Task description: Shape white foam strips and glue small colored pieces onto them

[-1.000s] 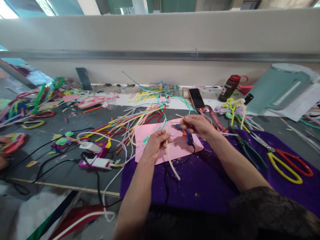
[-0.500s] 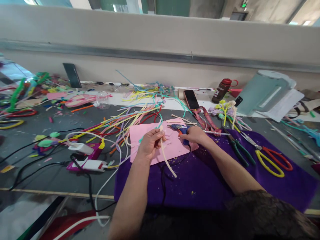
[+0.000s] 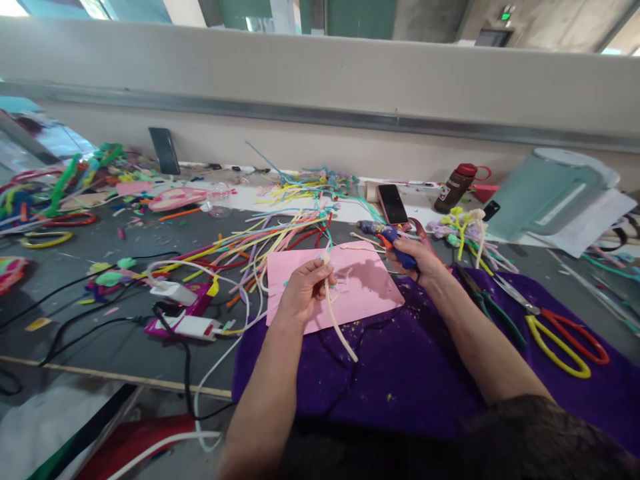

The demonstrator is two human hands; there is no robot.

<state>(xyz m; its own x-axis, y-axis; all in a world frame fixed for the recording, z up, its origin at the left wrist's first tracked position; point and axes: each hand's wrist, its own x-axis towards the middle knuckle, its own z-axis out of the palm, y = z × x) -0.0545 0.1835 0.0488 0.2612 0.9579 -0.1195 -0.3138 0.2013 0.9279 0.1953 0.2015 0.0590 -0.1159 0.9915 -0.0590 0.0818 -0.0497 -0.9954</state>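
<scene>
My left hand [image 3: 304, 292] pinches a cream-white pipe cleaner [image 3: 338, 327] that hangs down over a pink sheet [image 3: 367, 287] lying on purple felt [image 3: 425, 373]. My right hand [image 3: 416, 257] grips a blue glue gun [image 3: 387, 238], held off the sheet's far right corner with its nozzle pointing left. The gun's black cord [image 3: 360, 333] trails across the felt.
A heap of coloured pipe cleaners [image 3: 260, 243] lies left of the sheet. Red-and-yellow scissors [image 3: 560, 333] and green pliers [image 3: 487, 307] rest on the felt at right. A phone [image 3: 393, 203], brown bottle [image 3: 457, 187], pale green kettle [image 3: 545, 193] and white power strip [image 3: 193, 327] are nearby.
My right hand has carried the glue gun from above the pink sheet up and to the right, away from the pipe cleaner. My left hand stays in place with the pipe cleaner.
</scene>
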